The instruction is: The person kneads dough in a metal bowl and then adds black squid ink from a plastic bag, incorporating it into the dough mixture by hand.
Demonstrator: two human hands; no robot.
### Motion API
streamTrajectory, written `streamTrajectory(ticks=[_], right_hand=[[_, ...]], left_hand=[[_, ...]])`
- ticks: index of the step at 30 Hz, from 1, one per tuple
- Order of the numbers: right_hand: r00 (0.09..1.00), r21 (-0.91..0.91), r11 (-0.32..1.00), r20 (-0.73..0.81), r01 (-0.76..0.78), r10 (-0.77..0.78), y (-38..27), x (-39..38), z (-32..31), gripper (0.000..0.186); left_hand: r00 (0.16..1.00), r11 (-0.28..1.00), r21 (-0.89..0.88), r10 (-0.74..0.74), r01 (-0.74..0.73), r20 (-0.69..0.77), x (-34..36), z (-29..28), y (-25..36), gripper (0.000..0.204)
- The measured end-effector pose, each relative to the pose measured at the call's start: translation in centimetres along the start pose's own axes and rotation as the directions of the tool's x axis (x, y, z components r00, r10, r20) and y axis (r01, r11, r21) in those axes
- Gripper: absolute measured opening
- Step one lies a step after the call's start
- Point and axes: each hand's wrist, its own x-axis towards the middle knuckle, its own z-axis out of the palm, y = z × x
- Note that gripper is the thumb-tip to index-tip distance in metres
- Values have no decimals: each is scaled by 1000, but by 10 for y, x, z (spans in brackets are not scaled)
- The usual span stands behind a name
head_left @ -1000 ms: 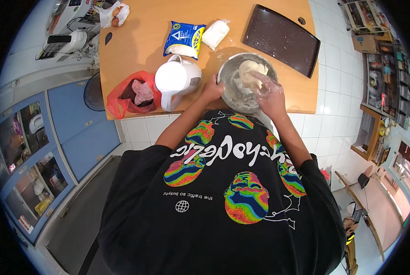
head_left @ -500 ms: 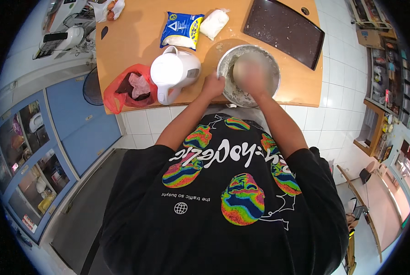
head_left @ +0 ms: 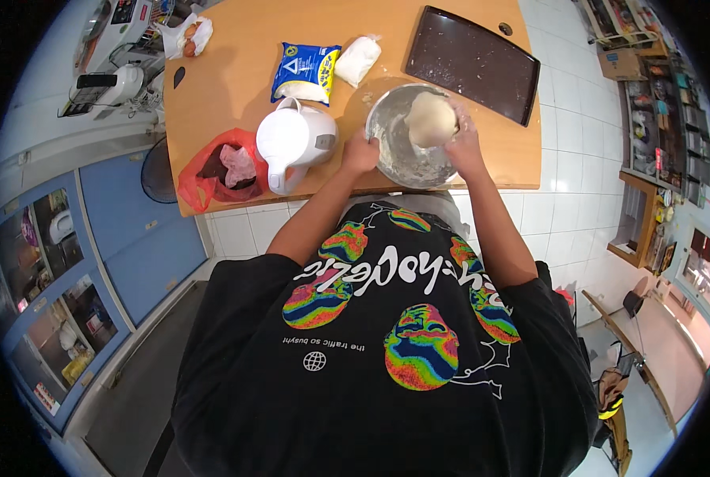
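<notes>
The person is wearing a loose black short-sleeved T-shirt (head_left: 386, 350) that is filling most of the lower view. Across its chest a line of white curly lettering is running, with a small white globe emblem and a thin row of small white print beside it. Several rainbow-coloured face-shaped prints in red, yellow, green and blue are showing around the lettering. Both forearms are emerging bare from the wide sleeves.

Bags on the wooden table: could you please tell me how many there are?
4. A blue flour bag and a clear white-filled bag lie beyond the metal bowl; a red bag sits left of the white kettle; a small clear one is at the far-left corner. Others may be hidden.
</notes>
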Motion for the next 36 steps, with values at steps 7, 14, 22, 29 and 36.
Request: streamTrajectory(ticks=[7, 14, 22, 29, 36], right_hand=[[987, 214, 974, -127, -70, 99, -17, -20, -12, 28], [989, -781, 625, 103, 14, 107, 32, -3, 35, 53], [878, -852, 281, 475, 443, 58, 73, 5, 41, 43], [884, -824, 522, 396, 221, 251, 76, 13, 42, 58], [836, -821, 543, 417, 178, 357, 51, -38, 30, 74]], left_hand=[[997, 993, 93, -75, 75, -7, -16, -2, 16, 39], [994, 995, 23, -92, 93, -55, -9, 10, 1, 41], [988, 994, -63, -100, 94, -116, -18, 18, 10, 34], [980, 991, -27, -132, 130, -151, -14, 17, 16, 33], [977, 983, -39, -183, 180, -106, -17, 9, 34, 37]])
